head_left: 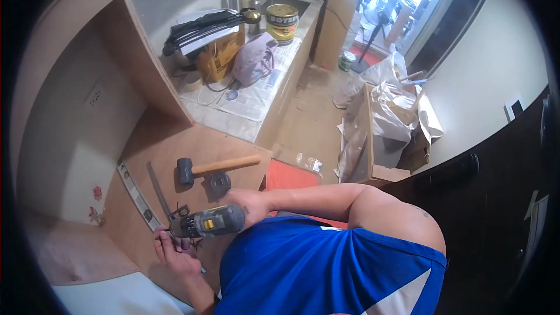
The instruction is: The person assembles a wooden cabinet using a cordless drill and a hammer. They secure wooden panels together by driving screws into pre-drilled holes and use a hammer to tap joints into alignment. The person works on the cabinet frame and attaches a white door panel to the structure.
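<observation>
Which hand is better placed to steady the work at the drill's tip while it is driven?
Probably the left hand: its fingers sit right beside the tip of the cordless drill on the wooden board. The right hand is wrapped around the drill's grip.

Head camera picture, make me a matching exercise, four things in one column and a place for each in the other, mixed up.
Things:
1. power drill
2. rubber mallet
3. paint can
4. spirit level

Places:
A. on the counter by the sink
B. lying on the wooden board, handle pointing right
C. in the right hand
D. along the board's left edge

Pairs: 1-C, 2-B, 3-A, 4-D
</observation>
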### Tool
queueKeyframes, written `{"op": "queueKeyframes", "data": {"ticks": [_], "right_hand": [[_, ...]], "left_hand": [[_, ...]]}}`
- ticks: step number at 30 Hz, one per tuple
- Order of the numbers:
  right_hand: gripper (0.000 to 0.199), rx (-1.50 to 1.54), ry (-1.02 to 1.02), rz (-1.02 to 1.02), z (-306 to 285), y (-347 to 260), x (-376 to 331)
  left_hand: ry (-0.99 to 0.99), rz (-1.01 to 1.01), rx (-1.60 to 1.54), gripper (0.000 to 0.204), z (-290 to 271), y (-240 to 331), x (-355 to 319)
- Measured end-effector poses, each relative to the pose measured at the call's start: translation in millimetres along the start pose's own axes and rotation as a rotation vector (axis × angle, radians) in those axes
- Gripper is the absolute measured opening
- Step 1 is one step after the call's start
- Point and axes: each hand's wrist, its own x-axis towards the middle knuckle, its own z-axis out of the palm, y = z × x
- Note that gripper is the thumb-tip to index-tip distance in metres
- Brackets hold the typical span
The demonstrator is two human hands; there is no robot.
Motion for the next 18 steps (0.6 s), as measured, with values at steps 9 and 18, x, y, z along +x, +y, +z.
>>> {"op": "queueKeyframes", "data": {"ticks": [9,18], "right_hand": [[0.037,0.039,-0.061,-0.046,-5,-5,-1],[0.038,0.032,-0.137,-0.038,-6,8,16]], "left_hand": [[-0.162,-0.24,-0.171,0.024,-22,6,8],[-0.099,-0.023,0.073,0.026,-32,11,-4]]}}
